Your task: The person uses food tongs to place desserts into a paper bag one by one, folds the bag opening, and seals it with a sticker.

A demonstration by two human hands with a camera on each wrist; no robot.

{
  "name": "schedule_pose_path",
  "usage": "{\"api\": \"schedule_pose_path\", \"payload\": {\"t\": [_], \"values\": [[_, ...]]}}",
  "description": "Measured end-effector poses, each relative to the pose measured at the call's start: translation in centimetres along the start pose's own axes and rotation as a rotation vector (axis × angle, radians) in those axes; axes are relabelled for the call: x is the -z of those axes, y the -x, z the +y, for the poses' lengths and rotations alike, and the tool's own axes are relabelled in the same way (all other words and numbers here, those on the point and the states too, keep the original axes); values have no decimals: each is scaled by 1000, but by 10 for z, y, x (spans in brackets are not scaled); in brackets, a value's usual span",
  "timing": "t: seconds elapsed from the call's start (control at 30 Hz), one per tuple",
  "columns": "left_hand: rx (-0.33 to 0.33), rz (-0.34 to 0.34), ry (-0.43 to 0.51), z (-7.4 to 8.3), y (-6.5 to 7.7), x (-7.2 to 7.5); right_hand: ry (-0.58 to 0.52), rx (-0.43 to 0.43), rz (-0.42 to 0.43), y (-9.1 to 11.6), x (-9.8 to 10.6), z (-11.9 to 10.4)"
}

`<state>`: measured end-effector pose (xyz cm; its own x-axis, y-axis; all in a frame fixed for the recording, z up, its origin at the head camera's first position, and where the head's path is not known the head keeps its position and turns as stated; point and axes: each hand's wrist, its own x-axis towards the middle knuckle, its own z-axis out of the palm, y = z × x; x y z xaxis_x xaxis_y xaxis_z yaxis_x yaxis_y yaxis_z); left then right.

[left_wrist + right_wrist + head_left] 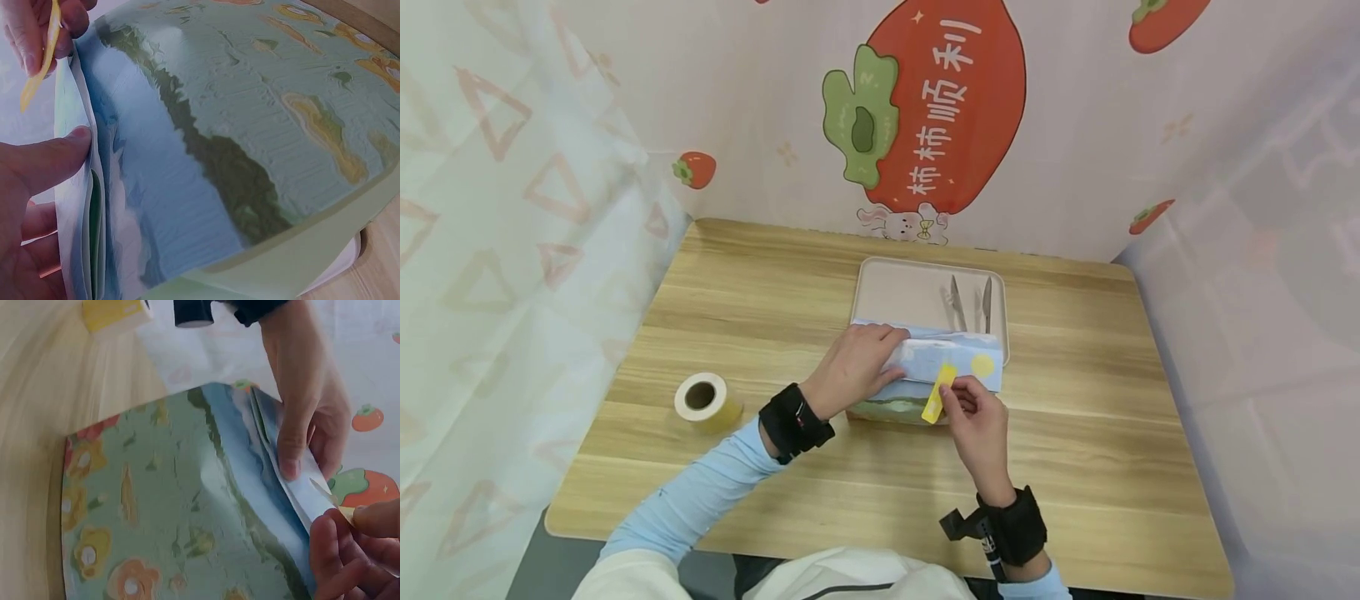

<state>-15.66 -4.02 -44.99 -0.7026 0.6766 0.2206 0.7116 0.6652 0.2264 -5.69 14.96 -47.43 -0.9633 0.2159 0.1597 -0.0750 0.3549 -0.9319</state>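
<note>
A paper bag [887,410] painted with sky and flowers stands on the table, its top folded over. My left hand [856,367] grips that folded top, thumb [53,159] on the near side and fingers behind it. Between thumb and fingertips, my right hand [981,425] pinches a yellow sticker [934,400]. The sticker overlaps the bag's front near the fold in the head view. In the right wrist view, the bag's flowered front [169,506] faces the camera and the right fingers [325,540] are right at the fold's edge.
Behind the bag lies a beige tray [898,287] with a knife [987,304] and other metal cutlery [957,300]. A roll of yellow stickers [718,402] stands on the table at the left. Printed curtains [760,108] hang around the table.
</note>
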Motion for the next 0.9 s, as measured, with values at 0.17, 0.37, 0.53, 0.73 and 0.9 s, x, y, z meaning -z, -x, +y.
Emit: {"api": "schedule_pose_path", "payload": {"t": [0.17, 0.37, 0.53, 0.73, 0.9], "values": [[0, -7, -45, 2, -1, 0, 65, 41, -11, -6, -2, 4], [-3, 1, -80, 5, 0, -1, 212, 86, 14, -11, -5, 9], [-13, 33, -90, 4, 0, -3, 355, 166, 32, -14, -6, 7], [-26, 50, -89, 4, 1, -4, 441, 203, 21, -14, -7, 5], [-23, 44, -92, 5, 1, -4, 486, 218, 32, -14, -9, 5]]}}
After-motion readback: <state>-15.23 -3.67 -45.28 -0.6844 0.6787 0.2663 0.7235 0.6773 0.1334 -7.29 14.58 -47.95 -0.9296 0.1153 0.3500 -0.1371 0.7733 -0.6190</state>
